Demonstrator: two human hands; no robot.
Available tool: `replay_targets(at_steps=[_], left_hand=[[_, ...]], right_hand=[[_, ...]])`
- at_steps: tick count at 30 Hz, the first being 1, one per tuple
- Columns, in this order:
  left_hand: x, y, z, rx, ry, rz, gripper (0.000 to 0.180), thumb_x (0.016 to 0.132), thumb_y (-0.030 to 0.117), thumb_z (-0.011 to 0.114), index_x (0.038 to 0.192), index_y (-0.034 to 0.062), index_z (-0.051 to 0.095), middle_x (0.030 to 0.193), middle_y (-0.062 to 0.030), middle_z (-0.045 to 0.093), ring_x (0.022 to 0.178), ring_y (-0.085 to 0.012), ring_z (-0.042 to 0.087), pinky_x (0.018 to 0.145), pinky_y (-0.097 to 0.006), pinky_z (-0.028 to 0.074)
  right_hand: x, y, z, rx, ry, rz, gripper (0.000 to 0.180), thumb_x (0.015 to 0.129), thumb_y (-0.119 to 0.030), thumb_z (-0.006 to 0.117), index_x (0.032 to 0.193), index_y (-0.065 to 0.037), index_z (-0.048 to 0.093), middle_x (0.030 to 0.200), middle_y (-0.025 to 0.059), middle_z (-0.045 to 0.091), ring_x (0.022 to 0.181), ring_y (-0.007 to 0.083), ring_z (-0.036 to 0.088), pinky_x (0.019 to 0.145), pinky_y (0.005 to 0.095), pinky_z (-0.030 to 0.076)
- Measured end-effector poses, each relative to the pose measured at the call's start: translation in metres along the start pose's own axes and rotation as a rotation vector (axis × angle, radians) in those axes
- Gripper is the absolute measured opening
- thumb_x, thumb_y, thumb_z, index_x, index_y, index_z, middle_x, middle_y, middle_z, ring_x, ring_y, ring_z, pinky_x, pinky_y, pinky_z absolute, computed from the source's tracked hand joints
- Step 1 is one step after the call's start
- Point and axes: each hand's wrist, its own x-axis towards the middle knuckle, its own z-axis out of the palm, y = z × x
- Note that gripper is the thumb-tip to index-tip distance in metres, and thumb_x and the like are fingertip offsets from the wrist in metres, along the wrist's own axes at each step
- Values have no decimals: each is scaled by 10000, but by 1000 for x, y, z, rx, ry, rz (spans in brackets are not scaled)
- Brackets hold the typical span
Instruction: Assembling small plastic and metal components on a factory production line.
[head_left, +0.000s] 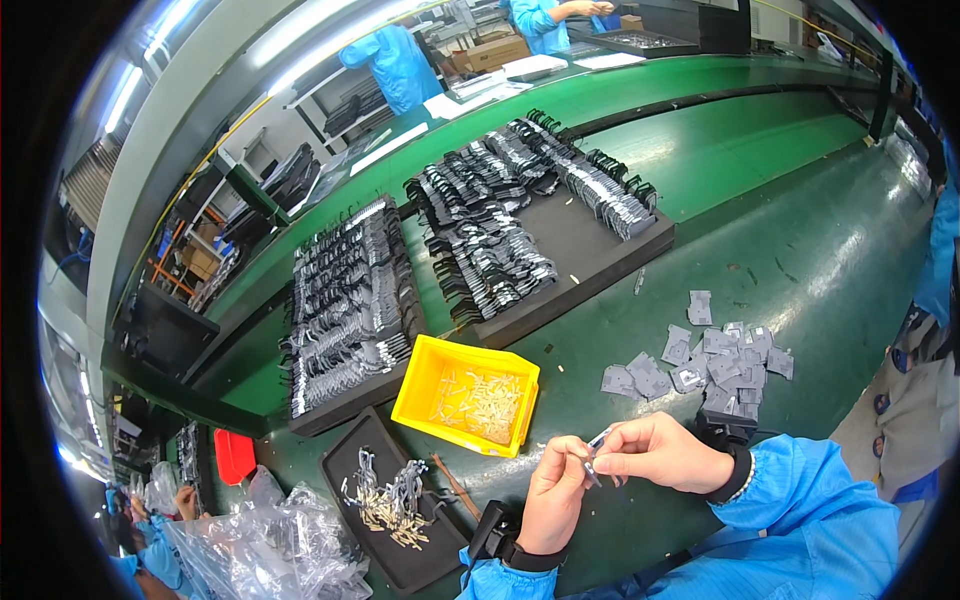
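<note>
- Left hand [553, 492]: fingers curled, thumb and fingertips pinching a small metal clip [590, 462] from the left side; a dark strap sits on the wrist
- Right hand [655, 450]: fingers closed on the same small metal clip from the right, fingertips meeting those of the left hand; blue sleeve and dark wrist strap behind it
- The clip is held clear of the green table [800, 270], above its near edge, between the two hands; its exact shape is too small to tell
- Just to the left of the hands: yellow bin [418, 385] holding pale small parts
- Below and left of the bin: small black tray [350, 470] with a loose heap of metal clips
- To the right, near the right hand: scattered pile of grey flat pieces [715, 355] on the table
- Further back: two large black trays, left one [345, 405] and right one [590, 235], loaded with rows of black and silver parts
- Lower left: crumpled clear plastic bags [260, 545]
- Far side of the bench: persons in blue coats [395, 60]
</note>
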Motion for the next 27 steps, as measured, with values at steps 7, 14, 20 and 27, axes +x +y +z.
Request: replay_targets(at_steps=[7, 14, 20, 27], left_hand=[[0, 0, 2, 8, 8, 4, 78, 953, 171, 445, 963, 104, 483, 855, 20, 451, 744, -71, 392, 694, -210, 336], [0, -1, 4, 20, 10, 19, 75, 952, 163, 446, 960, 99, 483, 865, 15, 461, 739, -72, 393, 689, -206, 340], [0, -2, 3, 21, 14, 27, 66, 951, 153, 448, 960, 99, 484, 868, 12, 465, 740, -71, 397, 689, -206, 344], [0, -4, 2, 16, 5, 29, 66, 950, 148, 449, 964, 98, 490, 873, 11, 470, 744, -72, 402, 690, -206, 345]], right_hand=[[0, 1, 2, -56, 42, -51, 161, 853, -143, 618, 885, 13, 642, 838, 30, 615, 718, 67, 561, 614, 205, 455], [0, 2, 2, -35, 49, -66, 153, 847, -129, 617, 870, 20, 646, 820, 21, 588, 687, 63, 544, 595, 199, 437], [-1, -3, 7, 4, 69, -7, 99, 848, -69, 606, 814, 22, 623, 817, 17, 541, 692, 70, 537, 620, 207, 419], [-1, 1, 6, -11, 76, -54, 143, 850, -127, 614, 843, 14, 632, 779, 23, 601, 667, 51, 535, 584, 194, 428]])
